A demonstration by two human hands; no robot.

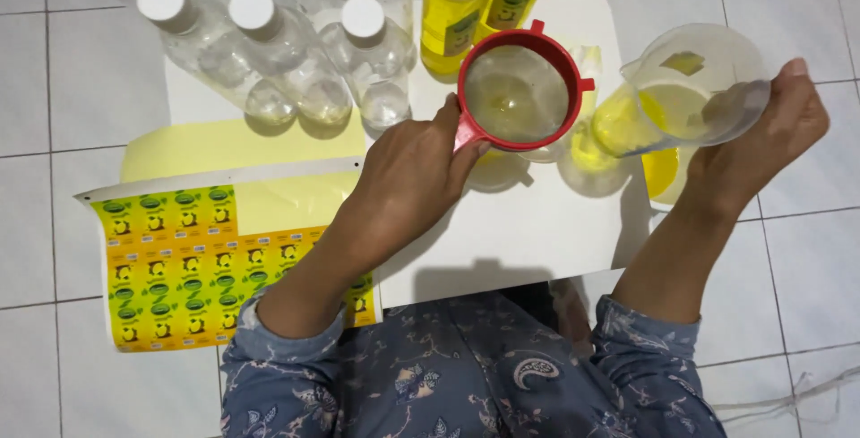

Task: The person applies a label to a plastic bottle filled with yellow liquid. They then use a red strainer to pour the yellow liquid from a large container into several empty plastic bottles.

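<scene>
Our left hand (pixel 408 174) pinches red funnel (pixel 517 98) handle atop bottle; right hand (pixel 757 147) wraps tilted jug (pixel 681 93) of yellow liquid. Risk: overtilt floods funnel, spills onto white board (pixel 528 232), label sheet (pixel 179 259).

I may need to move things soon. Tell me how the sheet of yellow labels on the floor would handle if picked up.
The label sheet looks thin and flat, so it would probably flop and feel light. Part of it seems to run under the left hand's forearm and the white board, so it may snag or crease if pulled.
</scene>
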